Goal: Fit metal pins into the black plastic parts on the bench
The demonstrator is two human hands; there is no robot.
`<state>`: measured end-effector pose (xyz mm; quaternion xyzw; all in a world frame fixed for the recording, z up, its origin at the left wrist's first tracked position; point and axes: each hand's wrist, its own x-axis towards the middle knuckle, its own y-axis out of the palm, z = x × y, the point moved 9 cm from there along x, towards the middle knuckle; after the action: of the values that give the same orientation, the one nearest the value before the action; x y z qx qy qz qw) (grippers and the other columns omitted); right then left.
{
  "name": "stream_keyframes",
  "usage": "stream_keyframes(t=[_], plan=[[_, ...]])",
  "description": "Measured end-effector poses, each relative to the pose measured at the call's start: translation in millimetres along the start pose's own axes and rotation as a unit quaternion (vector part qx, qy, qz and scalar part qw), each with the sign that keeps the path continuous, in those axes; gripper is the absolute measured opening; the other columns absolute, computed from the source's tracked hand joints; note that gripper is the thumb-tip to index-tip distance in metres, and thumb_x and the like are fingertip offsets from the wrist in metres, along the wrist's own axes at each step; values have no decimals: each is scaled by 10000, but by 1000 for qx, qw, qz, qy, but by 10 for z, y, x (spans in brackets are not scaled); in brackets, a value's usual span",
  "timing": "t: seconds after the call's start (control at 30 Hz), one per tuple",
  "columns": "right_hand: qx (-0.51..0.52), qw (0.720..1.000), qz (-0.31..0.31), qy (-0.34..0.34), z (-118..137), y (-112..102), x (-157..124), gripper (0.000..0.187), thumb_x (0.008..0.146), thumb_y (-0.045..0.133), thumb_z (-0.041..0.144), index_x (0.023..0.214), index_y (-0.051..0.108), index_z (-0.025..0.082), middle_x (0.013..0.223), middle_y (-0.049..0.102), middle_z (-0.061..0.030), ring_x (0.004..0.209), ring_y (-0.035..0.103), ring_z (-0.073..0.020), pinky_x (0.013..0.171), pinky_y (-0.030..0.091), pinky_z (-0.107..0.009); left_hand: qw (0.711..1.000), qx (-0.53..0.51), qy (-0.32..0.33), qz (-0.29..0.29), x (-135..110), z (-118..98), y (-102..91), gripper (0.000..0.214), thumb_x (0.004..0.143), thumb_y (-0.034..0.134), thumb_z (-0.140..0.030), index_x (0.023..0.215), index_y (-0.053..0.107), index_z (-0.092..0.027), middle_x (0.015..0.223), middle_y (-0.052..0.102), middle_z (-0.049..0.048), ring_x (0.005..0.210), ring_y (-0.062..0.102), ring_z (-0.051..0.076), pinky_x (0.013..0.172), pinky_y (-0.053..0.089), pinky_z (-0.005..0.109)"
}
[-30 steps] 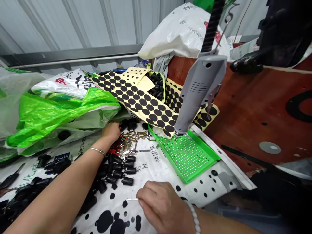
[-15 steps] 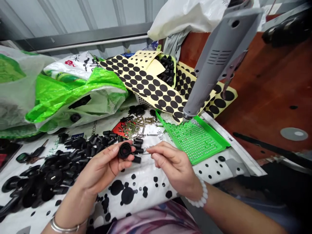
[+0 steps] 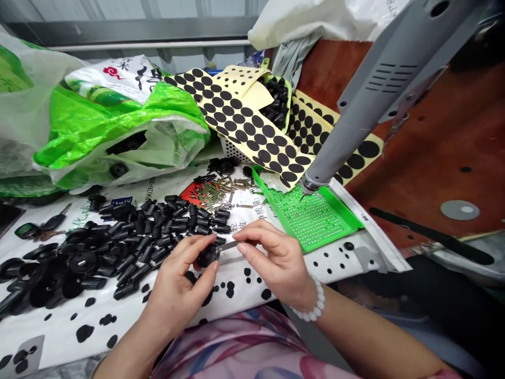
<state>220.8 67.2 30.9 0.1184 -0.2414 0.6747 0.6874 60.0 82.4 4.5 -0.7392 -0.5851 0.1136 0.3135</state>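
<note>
Between thumb and fingers, my left hand [image 3: 185, 284] holds a round black plastic part [image 3: 207, 256], its rim partly covered by the fingertips. My right hand [image 3: 272, 260] pinches a thin flat metal strip [image 3: 229, 245]; the strip's far end meets the black part, though whether it is inserted I cannot tell. Left of the hands lies a pile of black plastic parts [image 3: 130, 231], some round and some tubular. Beyond them, small metal strips [image 3: 221, 192] are heaped on the printed white sheet [image 3: 158, 326].
A grey electric screwdriver [image 3: 355, 105] hangs above a green tray [image 3: 311, 242] holding rows of small screws. Sheets of black round stickers [image 3: 248, 126] lean behind. Green and white plastic bags [image 3: 130, 116] fill the back left. Keys [image 3: 43, 227] lie at far left.
The black part has turned in my left hand and sits slightly lower. My right hand has brought the metal strip against it. The camera view has shifted.
</note>
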Motion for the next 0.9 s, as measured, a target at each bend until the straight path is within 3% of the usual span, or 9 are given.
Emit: stream_keyframes(t=[0.13, 0.33, 0.63, 0.9], plan=[[-58, 995, 22, -76, 132, 84, -18, 183, 835, 529, 75, 958, 649, 138, 857, 611, -71, 807, 601, -141, 710, 516, -274, 997, 76, 28, -19, -32, -62, 6, 466, 803, 570, -246, 1263, 502, -222, 1046, 648, 62, 853, 606, 180, 707, 501, 276], [-130, 977, 83, -146, 228, 224, -32, 216, 865, 458, 80, 995, 626, 119, 888, 623, -107, 825, 602, -160, 731, 533, -300, 991, 120, 44, -26, -81, -51, 10, 526, 810, 573, -261, 1315, 435, -223, 1065, 663, 60, 870, 619, 193, 745, 508, 300], [-218, 914, 189, -287, 417, 412, -24, 251, 906, 379, 117, 918, 631, 112, 817, 629, -103, 709, 564, -155, 622, 494, -276, 985, 130, 111, 36, -133, -187, 48, 609, 842, 538, -223, 1400, 296, -247, 1157, 613, 72, 983, 604, 186, 840, 496, 296], [-309, 865, 224, -325, 473, 590, -89, 261, 920, 394, 130, 821, 635, 129, 716, 583, -58, 627, 478, -153, 577, 419, -292, 975, 175, 138, 12, -169, -231, -59, 645, 840, 528, -225, 1426, 261, -261, 1129, 623, 79, 965, 616, 211, 853, 502, 327]])
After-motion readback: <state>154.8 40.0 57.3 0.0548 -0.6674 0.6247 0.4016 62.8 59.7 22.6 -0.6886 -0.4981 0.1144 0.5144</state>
